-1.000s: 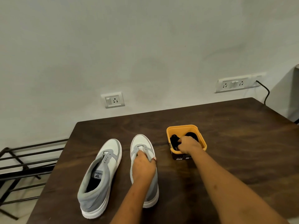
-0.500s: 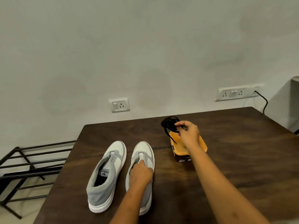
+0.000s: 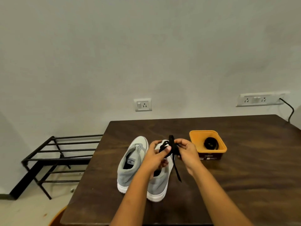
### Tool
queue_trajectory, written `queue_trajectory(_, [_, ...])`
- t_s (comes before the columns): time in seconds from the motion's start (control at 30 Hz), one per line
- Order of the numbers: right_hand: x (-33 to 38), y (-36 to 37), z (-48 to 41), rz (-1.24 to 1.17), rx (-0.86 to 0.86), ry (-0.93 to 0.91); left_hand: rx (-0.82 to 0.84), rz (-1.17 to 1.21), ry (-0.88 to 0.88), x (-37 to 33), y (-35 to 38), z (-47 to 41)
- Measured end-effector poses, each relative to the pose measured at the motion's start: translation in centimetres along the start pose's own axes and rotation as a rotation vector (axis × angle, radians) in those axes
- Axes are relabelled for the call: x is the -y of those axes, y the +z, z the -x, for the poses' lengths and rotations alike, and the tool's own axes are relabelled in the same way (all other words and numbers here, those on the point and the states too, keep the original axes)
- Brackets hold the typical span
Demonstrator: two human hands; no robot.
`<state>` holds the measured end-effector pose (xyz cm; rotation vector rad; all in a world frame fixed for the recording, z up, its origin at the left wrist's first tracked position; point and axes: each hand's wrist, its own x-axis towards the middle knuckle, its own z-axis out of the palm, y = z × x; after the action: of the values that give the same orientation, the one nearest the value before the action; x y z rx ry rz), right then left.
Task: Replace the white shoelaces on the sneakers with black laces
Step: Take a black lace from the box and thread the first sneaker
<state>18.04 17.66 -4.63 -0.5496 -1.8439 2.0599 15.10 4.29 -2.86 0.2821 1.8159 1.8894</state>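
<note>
Both forearms reaching forward, left hand [image 3: 157, 154] and right hand [image 3: 185, 150] pinching a bunched black fabric shoelace [image 3: 171, 148] above the right grey-and-white sneaker [image 3: 160, 185], one end dangling

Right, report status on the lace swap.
Left hand and right hand pinch black lace over the right sneaker. Left sneaker unlaced. Second lace coiled in orange tub. Nothing blocking.

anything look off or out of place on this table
Nothing stands out. The left sneaker and right sneaker stand upright, side by side on the table. The left hand and right hand hold a bundled black lace above them, one end dangling. Another coiled lace lies in the orange tub.
</note>
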Motion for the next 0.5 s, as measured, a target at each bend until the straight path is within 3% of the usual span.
queue_trajectory(0.27, [1.7,-0.4,1.3,0.155,0.06,-0.111,-0.018,-0.144,-0.099,-1.0,-0.6,1.3])
queue_trajectory(0.5, [2.6,-0.7,1.7,0.216,0.171,-0.165,0.072,-0.089,-0.02,-1.8,1.0,1.1])
